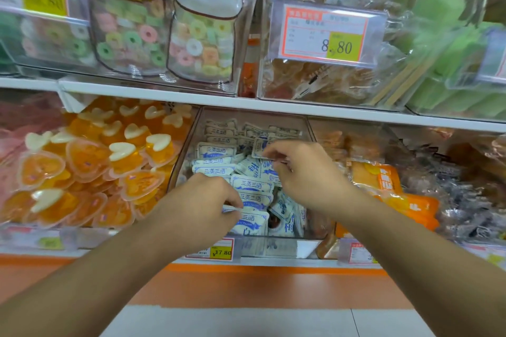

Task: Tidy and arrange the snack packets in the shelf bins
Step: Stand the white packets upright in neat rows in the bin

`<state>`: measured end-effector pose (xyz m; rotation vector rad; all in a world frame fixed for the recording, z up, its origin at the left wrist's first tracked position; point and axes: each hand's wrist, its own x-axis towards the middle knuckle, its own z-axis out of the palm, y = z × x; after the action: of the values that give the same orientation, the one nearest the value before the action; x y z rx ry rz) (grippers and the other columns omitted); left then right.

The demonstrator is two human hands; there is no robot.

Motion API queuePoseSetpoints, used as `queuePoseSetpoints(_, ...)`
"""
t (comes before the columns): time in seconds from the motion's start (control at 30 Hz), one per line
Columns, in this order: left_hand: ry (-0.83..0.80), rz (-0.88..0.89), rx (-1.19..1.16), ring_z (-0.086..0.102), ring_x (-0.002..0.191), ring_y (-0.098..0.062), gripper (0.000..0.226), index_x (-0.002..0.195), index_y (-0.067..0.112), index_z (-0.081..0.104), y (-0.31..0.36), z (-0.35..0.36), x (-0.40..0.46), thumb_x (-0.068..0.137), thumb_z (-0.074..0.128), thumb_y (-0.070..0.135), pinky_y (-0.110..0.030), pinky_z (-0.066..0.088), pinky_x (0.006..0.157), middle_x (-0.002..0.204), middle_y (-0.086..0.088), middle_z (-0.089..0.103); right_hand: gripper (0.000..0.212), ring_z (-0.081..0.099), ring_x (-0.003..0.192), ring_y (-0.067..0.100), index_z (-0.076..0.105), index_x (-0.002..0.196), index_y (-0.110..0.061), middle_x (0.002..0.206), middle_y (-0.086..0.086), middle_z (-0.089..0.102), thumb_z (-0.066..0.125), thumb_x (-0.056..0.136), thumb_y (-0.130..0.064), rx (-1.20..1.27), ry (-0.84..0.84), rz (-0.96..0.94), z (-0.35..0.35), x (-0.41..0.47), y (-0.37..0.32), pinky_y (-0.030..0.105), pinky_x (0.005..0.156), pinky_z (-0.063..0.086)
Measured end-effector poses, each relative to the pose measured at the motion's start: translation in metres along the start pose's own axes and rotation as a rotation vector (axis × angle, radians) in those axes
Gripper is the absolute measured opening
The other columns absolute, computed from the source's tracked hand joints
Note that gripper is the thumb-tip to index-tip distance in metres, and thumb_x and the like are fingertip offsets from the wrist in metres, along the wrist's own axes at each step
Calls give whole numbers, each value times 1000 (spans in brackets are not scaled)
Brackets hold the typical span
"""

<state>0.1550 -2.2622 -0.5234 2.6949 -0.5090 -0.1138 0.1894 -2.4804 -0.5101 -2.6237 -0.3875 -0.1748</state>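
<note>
A clear plastic bin [306, 128] on the lower shelf holds several small white-and-blue snack packets [252, 185] lying in loose, uneven rows. My left hand [200, 200] reaches into the bin's front left, and its curled fingers pinch the edge of a white-and-blue packet [231, 209]. Over the bin's middle right, my right hand [304, 172] pinches another small packet [267, 157] between thumb and fingertips. Both forearms come in from the bottom of the view.
Left of the bin lie orange heart-shaped jelly cups [90, 161]. Orange packets [383, 180] and clear-wrapped snacks fill the bins to the right. The upper shelf carries koala candy bags [202, 22] and a price tag [325, 33]. A price label [219, 250] hangs on the front rail.
</note>
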Motion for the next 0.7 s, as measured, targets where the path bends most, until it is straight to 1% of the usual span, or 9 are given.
queuePoseSetpoints(0.13, 161, 89, -72, 56, 116, -1, 34, 133, 39, 60, 1, -3, 11, 99, 58, 39, -27, 45, 105, 126, 22, 61, 41, 58, 135, 16, 60, 144, -28, 147, -5, 64, 57, 105, -20, -66, -206, -60, 12, 38, 0, 31, 112, 47)
queuePoseSetpoints(0.17, 181, 108, -75, 51, 127, -2, 41, 141, 40, 53, 0, -3, 15, 101, 56, 38, -26, 41, 110, 138, 22, 57, 41, 59, 133, 18, 60, 143, -28, 145, -4, 65, 57, 103, -18, -81, -246, -61, 16, 46, 0, 32, 109, 48)
queuePoseSetpoints(0.27, 129, 95, -11, 44, 140, -12, 54, 155, 42, 32, -1, 1, 25, 103, 48, 46, -34, 34, 120, 155, 16, 47, 29, 66, 104, 28, 65, 128, -21, 111, 1, 70, 53, 102, -14, -131, -271, -58, 27, 66, 6, 34, 82, 53)
queuePoseSetpoints(0.33, 90, 76, 105, 42, 143, -17, 55, 155, 42, 29, -3, 6, 26, 103, 43, 51, -37, 30, 121, 154, 11, 48, 34, 65, 106, 28, 61, 137, -22, 115, 1, 68, 56, 103, -20, -224, -303, -59, 30, 77, 10, 34, 83, 53)
queuePoseSetpoints(0.4, 98, 85, 165, 38, 144, -12, 51, 151, 38, 40, -4, 9, 25, 102, 44, 50, -35, 27, 119, 150, 12, 51, 46, 63, 120, 29, 53, 147, -29, 139, 3, 65, 57, 102, -23, -323, -362, -65, 31, 84, 8, 39, 96, 55)
queuePoseSetpoints(0.47, 133, 86, 145, 42, 139, -10, 43, 145, 36, 51, -6, 7, 24, 102, 48, 44, -33, 32, 116, 143, 12, 56, 49, 62, 124, 28, 52, 148, -37, 147, -1, 61, 59, 101, -25, -381, -389, -62, 31, 88, 5, 43, 100, 56)
queuePoseSetpoints(0.53, 144, 78, 112, 49, 132, -10, 37, 138, 36, 58, -9, 6, 24, 102, 52, 39, -32, 40, 113, 136, 12, 60, 36, 66, 114, 26, 64, 133, -35, 134, -5, 67, 66, 97, -30, -373, -364, -46, 29, 90, 4, 42, 96, 58)
queuePoseSetpoints(0.6, 120, 53, 61, 58, 120, -10, 29, 127, 37, 64, -10, 4, 24, 100, 53, 38, -36, 50, 104, 128, 13, 65, 16, 68, 100, 23, 70, 106, -28, 111, -8, 71, 75, 93, -36, -353, -321, 8, 27, 91, 5, 37, 88, 58)
queuePoseSetpoints(0.7, 123, 21, -30, 70, 93, -12, 18, 107, 38, 69, -10, 0, 21, 97, 54, 35, -40, 59, 84, 110, 14, 70, 16, 66, 88, 18, 67, 89, -26, 92, -10, 70, 80, 90, -36, -297, -282, 43, 23, 87, 12, 30, 77, 52)
